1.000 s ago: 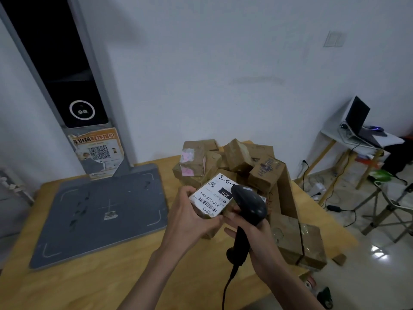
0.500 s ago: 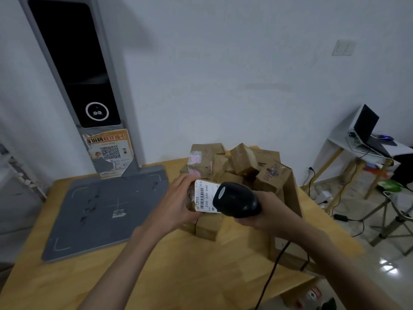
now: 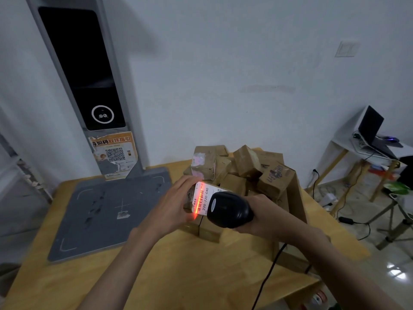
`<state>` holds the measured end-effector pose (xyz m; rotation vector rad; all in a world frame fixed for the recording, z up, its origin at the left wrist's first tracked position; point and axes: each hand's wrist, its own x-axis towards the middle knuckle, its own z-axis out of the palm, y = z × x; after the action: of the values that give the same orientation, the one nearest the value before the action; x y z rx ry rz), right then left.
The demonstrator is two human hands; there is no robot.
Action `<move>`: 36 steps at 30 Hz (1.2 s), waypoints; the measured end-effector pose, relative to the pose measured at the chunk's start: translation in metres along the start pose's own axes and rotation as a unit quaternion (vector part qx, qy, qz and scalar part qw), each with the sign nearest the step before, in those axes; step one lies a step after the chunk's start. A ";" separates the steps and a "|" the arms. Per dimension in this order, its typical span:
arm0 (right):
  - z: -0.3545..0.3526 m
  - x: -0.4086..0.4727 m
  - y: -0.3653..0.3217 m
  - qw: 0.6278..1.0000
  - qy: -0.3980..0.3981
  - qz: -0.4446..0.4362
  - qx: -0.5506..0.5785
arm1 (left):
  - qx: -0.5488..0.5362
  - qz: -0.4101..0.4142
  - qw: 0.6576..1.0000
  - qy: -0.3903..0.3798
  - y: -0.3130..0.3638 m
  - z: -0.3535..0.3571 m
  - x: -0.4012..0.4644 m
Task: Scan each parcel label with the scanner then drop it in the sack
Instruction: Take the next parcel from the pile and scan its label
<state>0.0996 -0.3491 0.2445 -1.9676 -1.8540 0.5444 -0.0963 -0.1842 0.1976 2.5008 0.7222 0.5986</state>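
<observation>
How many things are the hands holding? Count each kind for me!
Black handheld barcode scanner, in the right hand: 1
Brown cardboard parcel with a white label, in the left hand: 1
Total: 2

White wall, wall switch, side desk, glossy floor.

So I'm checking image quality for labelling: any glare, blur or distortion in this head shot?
Head view: dim, bluish room light; the scanner's red beam washes out the barcode on the label; a bright reflection on the floor; wide-angle bending of the kiosk; forearm edges look soft.
</observation>
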 end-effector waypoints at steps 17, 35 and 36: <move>0.004 -0.018 -0.006 0.999 0.006 0.038 -0.037 | -0.012 0.036 0.999 -0.015 0.009 0.008 -0.011; 0.021 -0.205 0.095 0.868 0.234 0.399 0.180 | -0.089 0.093 0.978 -0.164 0.149 0.155 0.019; 0.026 -0.226 0.102 0.851 0.247 0.419 0.198 | -0.102 0.084 0.974 -0.185 0.163 0.171 0.019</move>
<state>0.1608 -0.5797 0.1735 -2.2510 -0.4648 0.5163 0.0688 -0.3491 0.1546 2.3973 0.2949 0.2327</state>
